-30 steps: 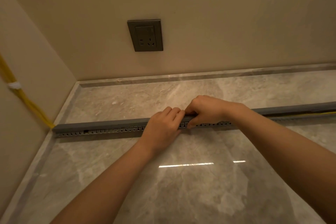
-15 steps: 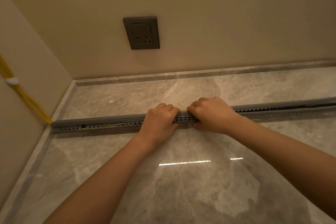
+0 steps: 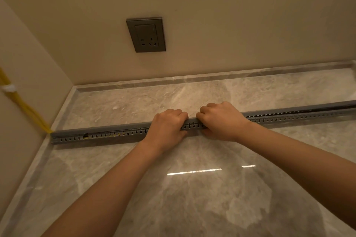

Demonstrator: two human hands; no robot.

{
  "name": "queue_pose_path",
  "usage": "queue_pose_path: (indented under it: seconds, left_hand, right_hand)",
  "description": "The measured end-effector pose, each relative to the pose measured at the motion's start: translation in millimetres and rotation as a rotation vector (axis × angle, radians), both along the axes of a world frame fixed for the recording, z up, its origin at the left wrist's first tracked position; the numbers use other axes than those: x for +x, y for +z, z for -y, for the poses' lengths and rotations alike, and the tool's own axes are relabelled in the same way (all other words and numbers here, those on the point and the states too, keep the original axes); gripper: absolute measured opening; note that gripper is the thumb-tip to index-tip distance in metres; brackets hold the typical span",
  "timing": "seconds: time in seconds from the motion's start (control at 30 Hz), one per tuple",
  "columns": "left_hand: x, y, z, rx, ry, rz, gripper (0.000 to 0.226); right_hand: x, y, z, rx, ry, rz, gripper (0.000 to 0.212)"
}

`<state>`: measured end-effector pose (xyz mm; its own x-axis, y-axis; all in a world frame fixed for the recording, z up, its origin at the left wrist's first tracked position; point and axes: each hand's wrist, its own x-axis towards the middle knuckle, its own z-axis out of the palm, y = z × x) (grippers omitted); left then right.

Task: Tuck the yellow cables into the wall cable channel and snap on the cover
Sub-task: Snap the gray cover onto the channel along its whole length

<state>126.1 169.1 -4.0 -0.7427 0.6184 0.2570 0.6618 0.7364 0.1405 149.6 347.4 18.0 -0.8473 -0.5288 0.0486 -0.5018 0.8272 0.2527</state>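
A long grey slotted cable channel [image 3: 107, 135] lies across the marble floor from the left wall to the right edge. Its grey cover [image 3: 100, 130] sits on top along the left and middle stretch; at the far right a dark gap shows between cover and channel [image 3: 327, 110]. My left hand [image 3: 167, 127] and my right hand [image 3: 221, 121] press side by side on the cover at mid-length, fingers curled over it. Yellow cables [image 3: 28, 113] run down the left wall into the channel's left end and show faintly through the slots.
A dark grey wall socket [image 3: 146, 34] sits on the back wall above the floor. A white clip [image 3: 8, 88] holds the yellow cables on the left wall. A marble skirting [image 3: 212, 77] lines the back wall. Glossy marble floor lies on both sides of the channel.
My right hand has shifted from pinching the cover's edge to pressing flat on it beside the left hand. The camera view has drifted slightly; the socket now appears lower and further right.
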Motion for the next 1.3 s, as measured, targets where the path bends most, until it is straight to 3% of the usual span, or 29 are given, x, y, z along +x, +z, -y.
queue_pose_path:
  seconds: [0.17,0.7,0.87,1.0,1.1,1.3]
  left_hand:
    - [1.7,1.7,0.7,-0.033,-0.02,-0.017,0.026]
    - [6.5,8.5,-4.4,-0.208,-0.024,-0.036,0.019]
    - [21.9,18.1,-26.2,-0.392,-0.003,-0.27,0.021]
    - [24.8,14.6,-30.9,-0.372,0.006,-0.285,0.027]
    - [20.6,17.9,-27.4,-0.326,-0.028,-0.283,0.031]
    - [14.0,16.8,-23.7,-0.329,0.015,-0.248,0.035]
  right_hand:
    - [11.8,-2.4,-1.5,0.026,0.02,-0.14,0.021]
    - [6.6,-6.4,3.7,0.08,0.012,0.009,0.018]
    - [10.8,-1.2,8.5,0.01,-0.009,0.013,0.013]
    - [18.2,0.3,7.1,-0.051,-0.017,-0.128,0.009]
    - [23.8,-9.3,-1.5,-0.229,0.029,-0.201,0.007]
    - [32.8,-15.8,-53.5,-0.289,-0.074,-0.245,0.022]
